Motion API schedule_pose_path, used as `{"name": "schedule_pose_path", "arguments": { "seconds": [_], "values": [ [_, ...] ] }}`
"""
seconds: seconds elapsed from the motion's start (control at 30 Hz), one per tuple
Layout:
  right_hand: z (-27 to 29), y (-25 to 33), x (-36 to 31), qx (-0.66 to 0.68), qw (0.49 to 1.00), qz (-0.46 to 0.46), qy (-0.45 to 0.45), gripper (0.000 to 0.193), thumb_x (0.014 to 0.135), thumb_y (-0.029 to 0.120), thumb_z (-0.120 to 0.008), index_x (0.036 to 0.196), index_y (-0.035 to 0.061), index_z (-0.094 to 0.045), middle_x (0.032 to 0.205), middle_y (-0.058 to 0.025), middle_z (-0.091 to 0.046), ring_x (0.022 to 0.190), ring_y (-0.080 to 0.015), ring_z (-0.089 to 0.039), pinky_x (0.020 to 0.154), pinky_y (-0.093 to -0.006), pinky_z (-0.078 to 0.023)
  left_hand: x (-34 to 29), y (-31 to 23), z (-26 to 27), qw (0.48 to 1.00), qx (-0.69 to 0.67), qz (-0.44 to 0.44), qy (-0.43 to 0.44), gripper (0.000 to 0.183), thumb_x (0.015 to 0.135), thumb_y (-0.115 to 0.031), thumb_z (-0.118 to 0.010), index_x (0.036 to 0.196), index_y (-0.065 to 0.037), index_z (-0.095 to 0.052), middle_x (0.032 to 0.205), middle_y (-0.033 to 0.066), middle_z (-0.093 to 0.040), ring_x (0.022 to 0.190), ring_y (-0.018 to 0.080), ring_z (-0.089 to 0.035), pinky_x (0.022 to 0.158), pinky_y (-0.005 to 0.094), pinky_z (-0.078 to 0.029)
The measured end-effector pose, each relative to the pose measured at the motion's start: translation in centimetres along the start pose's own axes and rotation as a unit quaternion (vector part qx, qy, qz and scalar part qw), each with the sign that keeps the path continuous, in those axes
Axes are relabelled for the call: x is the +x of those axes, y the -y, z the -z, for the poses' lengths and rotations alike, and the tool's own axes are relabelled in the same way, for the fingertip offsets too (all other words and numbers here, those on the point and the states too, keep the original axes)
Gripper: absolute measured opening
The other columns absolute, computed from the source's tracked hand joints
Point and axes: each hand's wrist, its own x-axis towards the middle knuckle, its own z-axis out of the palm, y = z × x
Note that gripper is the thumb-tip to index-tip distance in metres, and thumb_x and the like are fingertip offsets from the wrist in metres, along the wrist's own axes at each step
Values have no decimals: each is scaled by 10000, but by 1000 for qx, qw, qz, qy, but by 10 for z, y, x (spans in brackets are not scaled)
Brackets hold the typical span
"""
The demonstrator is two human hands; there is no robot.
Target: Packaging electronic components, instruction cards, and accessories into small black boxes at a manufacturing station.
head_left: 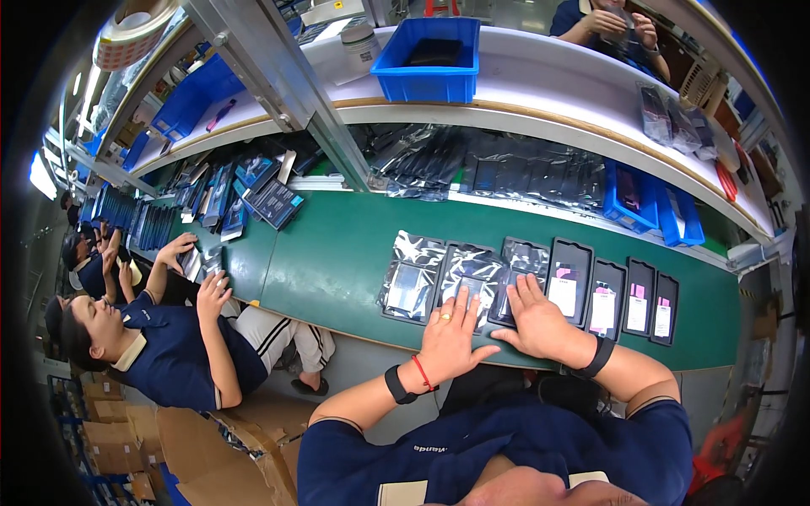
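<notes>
A row of black trays lies across the green table in front of me. My left hand [451, 341] rests flat on the second tray from the left, a black tray in a clear plastic bag [472, 268], with its fingers stretched out. Just right of it, my right hand [536, 320] presses its spread fingers onto the third tray [525, 255], partly hidden under them. Leftmost is another bagged black tray [412, 278]. Further right are several unbagged trays, among them a black tray with a white-and-pink label [570, 282] and a narrower black tray [639, 295].
Behind the trays, a pile of clear plastic bags [422, 160] and blue bins [629, 198] sit under a shelf [540, 118] bearing a blue bin [426, 63]. A metal post [287, 84] rises at left. Dark boxes [270, 202] lie near a seated co-worker [186, 358].
</notes>
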Motion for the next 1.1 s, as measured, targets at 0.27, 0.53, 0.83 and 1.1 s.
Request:
{"name": "schedule_pose_path", "arguments": {
  "seconds": [0.27, 0.53, 0.83, 1.1],
  "values": [
    [62, -47, 98, 77, 997, -1, 19, 365, 695, 332, -682, 886, 25, -631, 817, -192, -631, 777, -367, -610, 698, -443, -484, 45, 42, 36, 982, -139, 17, 124, 709, 776, -442, -619, 1272, 24, -422, 1150, 242, -513, 954, 379, -507, 852, 426, -400],
    [32, -90, 227, -11, 993, -94, 65, 802, 652, 219, -599, 1366, 23, -292, 1412, -275, -239, 1330, -383, -221, 1080, -467, -200, 205, 210, 12, 962, 161, 217, -27, 558, 702, -33, -561, 1232, 16, -393, 1274, 200, -418, 1230, 334, -374, 987, 401, -364],
    [10, -103, 177, -160, 945, 102, -265, 131, 684, 117, -546, 769, 22, -573, 721, -115, -594, 695, -256, -596, 598, -360, -492, 196, 219, 24, 965, 89, 201, -144, 256, 684, -10, -584, 924, -46, -501, 745, 216, -621, 736, 394, -611, 658, 482, -484],
    [60, -107, -58, -22, 933, -83, -350, 390, 677, 0, -579, 1065, 29, -584, 991, -164, -636, 959, -332, -608, 802, -378, -507, 156, 35, 45, 961, 22, -128, -244, 204, 692, -43, -549, 876, -63, -634, 714, 106, -622, 597, 262, -594, 520, 362, -454]
  ]
}}
